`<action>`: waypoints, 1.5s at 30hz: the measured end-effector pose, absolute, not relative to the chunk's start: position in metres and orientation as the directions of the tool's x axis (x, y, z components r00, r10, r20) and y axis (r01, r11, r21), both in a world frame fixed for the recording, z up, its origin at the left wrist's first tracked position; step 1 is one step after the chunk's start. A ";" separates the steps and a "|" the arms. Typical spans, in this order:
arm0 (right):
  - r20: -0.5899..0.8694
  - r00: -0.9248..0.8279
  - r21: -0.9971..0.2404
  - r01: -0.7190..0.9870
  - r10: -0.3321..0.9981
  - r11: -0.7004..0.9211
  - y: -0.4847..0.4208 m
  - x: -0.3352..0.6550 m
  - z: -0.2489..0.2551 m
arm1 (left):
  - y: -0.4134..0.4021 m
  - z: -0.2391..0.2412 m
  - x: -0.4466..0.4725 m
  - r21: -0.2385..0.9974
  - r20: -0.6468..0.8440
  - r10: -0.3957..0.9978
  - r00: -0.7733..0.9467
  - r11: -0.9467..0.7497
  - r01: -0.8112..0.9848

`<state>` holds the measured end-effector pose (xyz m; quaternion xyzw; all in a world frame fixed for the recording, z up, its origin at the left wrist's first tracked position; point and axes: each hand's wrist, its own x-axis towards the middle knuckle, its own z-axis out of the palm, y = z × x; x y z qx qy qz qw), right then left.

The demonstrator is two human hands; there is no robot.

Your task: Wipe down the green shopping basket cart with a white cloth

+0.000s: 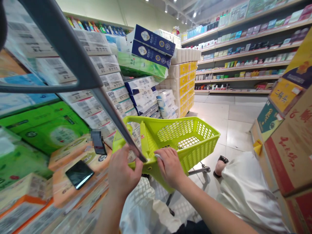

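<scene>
Lime-green, lattice-sided cart (201, 150) stood centre, left hand (124, 174) at grey pole (115, 118) foot, fingers' grip unclear, right hand (171, 167) with fingers clamped on white scrap (158, 156), stacked packs (109, 78) crowded left, tiled floor (237, 128) opened far right.

Grey handle (63, 40), cut off top and left
Pixels blur the upper phone (99, 146) partly; labels on shelf goods (243, 62) are too small to read.
</scene>
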<state>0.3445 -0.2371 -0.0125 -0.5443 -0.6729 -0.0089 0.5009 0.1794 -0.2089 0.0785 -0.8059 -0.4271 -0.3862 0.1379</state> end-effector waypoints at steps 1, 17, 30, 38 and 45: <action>0.678 0.117 -0.537 0.753 0.726 0.381 -0.237 0.349 -0.015 | -0.213 0.076 0.179 0.136 0.818 0.515 0.254 -0.603 0.786; 0.681 0.209 -0.531 0.801 0.701 0.277 -0.235 0.376 -0.039 | -0.243 0.019 0.243 -0.126 0.533 0.607 0.589 -0.632 0.765; 0.698 0.170 -0.509 0.801 0.695 0.315 -0.236 0.379 -0.044 | -0.241 0.008 0.248 -0.158 0.560 0.626 0.543 -0.563 0.811; 0.720 0.248 -0.555 0.766 0.648 0.324 -0.247 0.371 -0.051 | -0.245 0.008 0.242 -0.111 0.571 0.632 0.525 -0.574 0.811; 0.849 0.154 -0.484 0.607 0.505 0.630 -0.251 0.364 -0.066 | -0.247 0.015 0.233 -0.129 0.521 0.628 0.578 -0.612 0.781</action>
